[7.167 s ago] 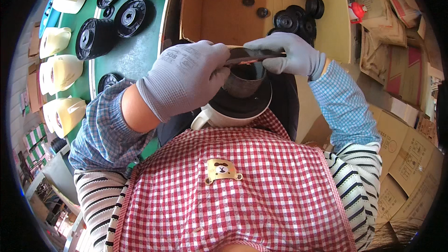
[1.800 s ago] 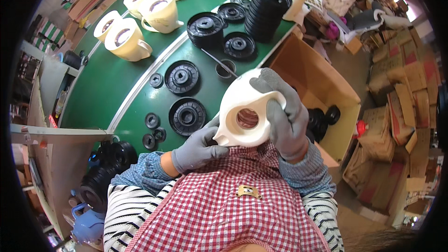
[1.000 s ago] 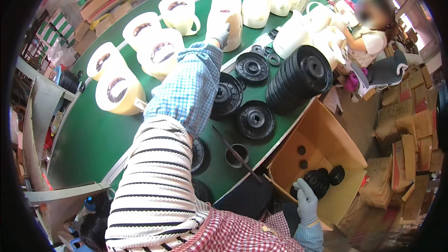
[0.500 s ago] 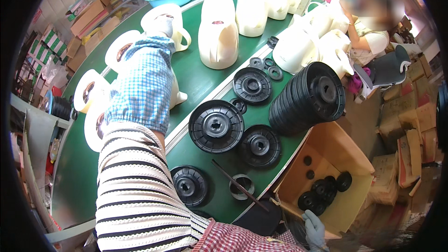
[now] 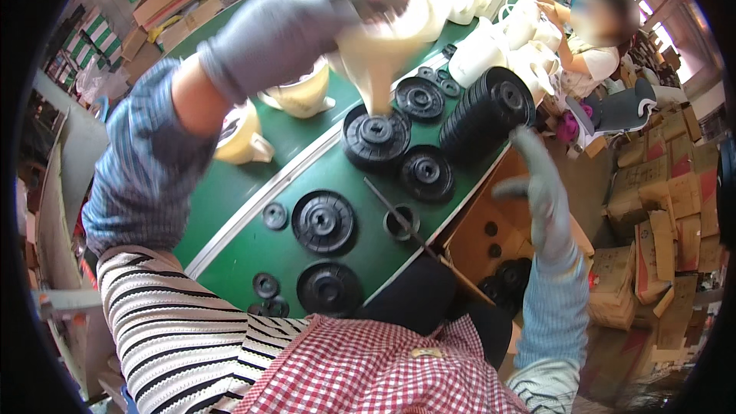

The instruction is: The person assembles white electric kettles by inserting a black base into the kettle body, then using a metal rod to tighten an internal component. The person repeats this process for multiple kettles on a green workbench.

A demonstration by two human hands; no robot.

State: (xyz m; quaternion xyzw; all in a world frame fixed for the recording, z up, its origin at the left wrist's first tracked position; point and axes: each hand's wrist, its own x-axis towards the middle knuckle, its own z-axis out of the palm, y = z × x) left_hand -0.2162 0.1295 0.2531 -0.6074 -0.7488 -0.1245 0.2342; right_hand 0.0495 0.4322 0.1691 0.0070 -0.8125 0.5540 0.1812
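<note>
My left hand (image 5: 295, 37), in a dark grey glove, grips a cream plastic kettle body (image 5: 383, 50) above the green table. The kettle is tilted, its spout pointing down at a black round base disc (image 5: 376, 132); motion smears it, and my fingers are partly hidden at its dark reddish opening. Over the cardboard box, my right hand (image 5: 539, 193), in a light grey glove, is raised with its fingers stretched out and thumb apart. It holds nothing. Just beyond its fingertips leans a stack of black discs (image 5: 498, 103).
More cream kettle bodies (image 5: 299, 96) stand at left and far back. Black discs (image 5: 322, 221), small black rings (image 5: 275, 216), a thin rod (image 5: 399, 213) and a metal ring (image 5: 409, 215) lie on the table (image 5: 230, 249). A co-worker (image 5: 599, 61) sits beyond at right.
My left hand has come back from the kettle bodies at the far left, now carrying one toward the middle. My right hand has risen from the cardboard box's near edge. The view has shifted.
</note>
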